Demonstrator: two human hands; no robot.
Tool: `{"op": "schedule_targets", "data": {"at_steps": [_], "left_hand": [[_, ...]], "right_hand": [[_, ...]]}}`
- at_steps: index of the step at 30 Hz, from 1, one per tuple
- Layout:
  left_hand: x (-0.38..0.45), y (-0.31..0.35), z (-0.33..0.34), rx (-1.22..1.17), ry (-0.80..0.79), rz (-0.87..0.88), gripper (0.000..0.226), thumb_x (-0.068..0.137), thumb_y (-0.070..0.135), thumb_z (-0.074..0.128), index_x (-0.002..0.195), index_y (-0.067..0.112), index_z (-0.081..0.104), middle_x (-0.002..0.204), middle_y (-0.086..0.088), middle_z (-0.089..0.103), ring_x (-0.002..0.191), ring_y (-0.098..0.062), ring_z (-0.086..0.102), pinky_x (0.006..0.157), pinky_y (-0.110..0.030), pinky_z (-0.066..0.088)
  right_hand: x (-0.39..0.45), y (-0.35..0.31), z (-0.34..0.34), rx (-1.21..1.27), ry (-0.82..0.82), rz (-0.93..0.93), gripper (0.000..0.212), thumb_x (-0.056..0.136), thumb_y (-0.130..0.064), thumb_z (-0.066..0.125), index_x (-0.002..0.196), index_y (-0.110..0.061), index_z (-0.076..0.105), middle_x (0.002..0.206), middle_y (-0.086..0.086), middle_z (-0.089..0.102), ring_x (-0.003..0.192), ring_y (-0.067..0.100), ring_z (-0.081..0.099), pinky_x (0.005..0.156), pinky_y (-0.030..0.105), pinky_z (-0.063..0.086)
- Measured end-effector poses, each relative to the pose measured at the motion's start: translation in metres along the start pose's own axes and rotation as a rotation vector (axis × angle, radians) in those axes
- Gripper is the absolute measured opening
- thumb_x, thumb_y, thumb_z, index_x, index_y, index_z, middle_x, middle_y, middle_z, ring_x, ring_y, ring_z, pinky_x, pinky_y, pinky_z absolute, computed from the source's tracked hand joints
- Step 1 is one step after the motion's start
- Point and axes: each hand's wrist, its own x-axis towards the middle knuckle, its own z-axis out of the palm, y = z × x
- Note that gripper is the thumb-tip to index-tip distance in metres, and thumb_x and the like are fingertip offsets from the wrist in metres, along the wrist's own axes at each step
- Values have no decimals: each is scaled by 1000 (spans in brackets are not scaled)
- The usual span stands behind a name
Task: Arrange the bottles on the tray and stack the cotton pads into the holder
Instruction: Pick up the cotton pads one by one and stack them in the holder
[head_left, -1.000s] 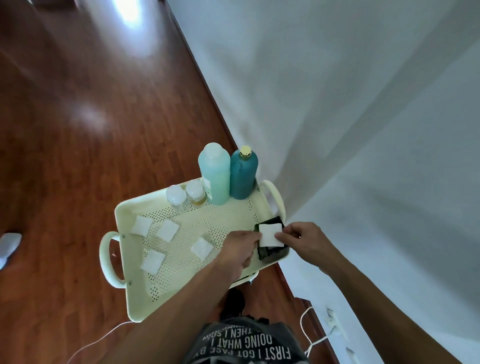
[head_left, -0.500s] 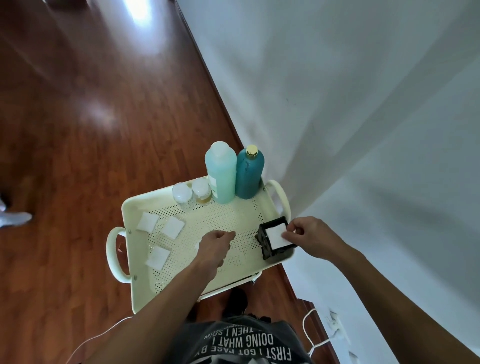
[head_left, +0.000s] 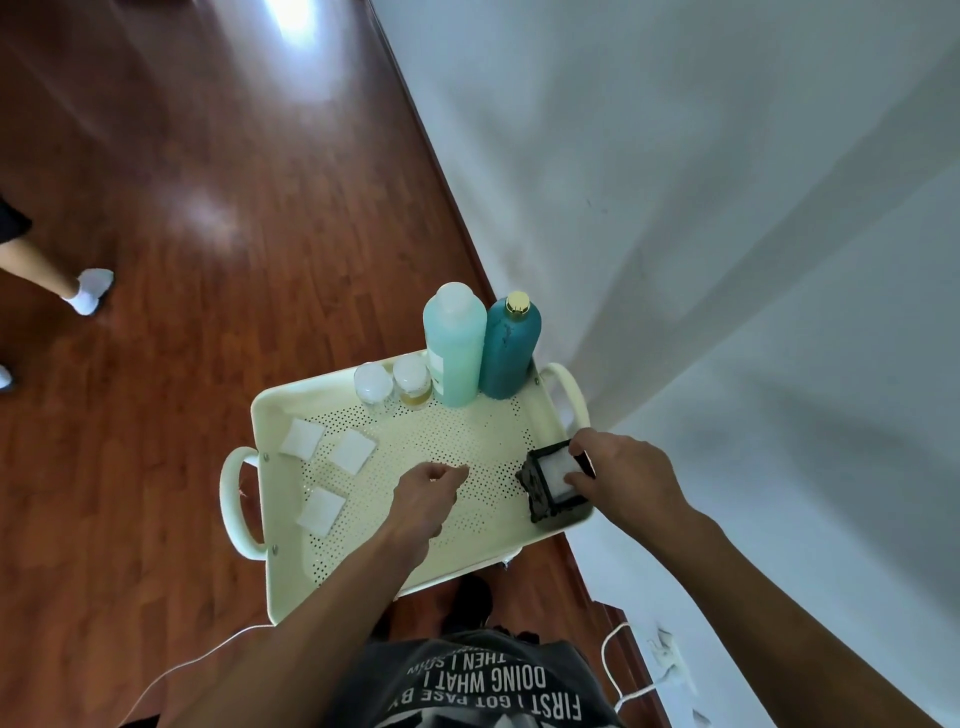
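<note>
At the right edge of the pale perforated tray (head_left: 291, 415) we see the black cotton-pad holder (head_left: 540, 491), with a white cotton pad (head_left: 560, 470) lying in its open top. Our right hand (head_left: 626, 480) rests on the holder's right side, its fingers closed on the rim and on the edge of that pad. Our left hand (head_left: 423, 496) hovers over the middle of the tray, fingers drawn loosely together; whether they pinch anything we cannot tell. Three loose cotton pads lie flat on the left half of the tray: a far-left pad (head_left: 302, 438), a second pad (head_left: 352, 451) just beside it to the right, and a nearer pad (head_left: 321, 510). Along the far rim four bottles stand upright in a row: a small clear bottle (head_left: 373, 387), a small amber bottle (head_left: 411, 383), a tall light-green bottle (head_left: 454, 348) and a tall teal bottle (head_left: 509, 348) with a gold cap, the two tall ones touching. Beneath the tray lies a reddish wooden floor (head_left: 182, 182), and to the right a white wall (head_left: 675, 182). At the far left another person's leg and white sock (head_left: 91, 291) enter the view.
</note>
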Motion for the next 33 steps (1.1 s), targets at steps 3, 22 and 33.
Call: {"op": "schedule_targets", "data": {"at_steps": [3,22,33], "left_hand": [[1,1,-4,-3,3,-2,26,94,36,69,99,11,65,80,-5,57,57,-16,38,47,-26,29],[31,4,-58,197,143,95,23,94,38,68,98,15,67,94,-3,66,73,-13,56,57,-27,42],[56,-2,-129,816,196,206,13,97,30,61,99,22,70,103,-1,72,88,-22,68,80,-35,58]], "right_hand": [[-1,0,0,1,-3,23,31,86,-48,66,111,-30,63,94,-5,72,79,21,67,60,28,37],[0,-15,-14,-206,-152,-216,28,100,-31,44,102,-33,71,106,-9,65,78,19,66,62,29,49],[11,-60,-29,79,46,-317,17,96,-32,60,99,-25,75,93,-8,70,72,20,68,58,36,56]]}}
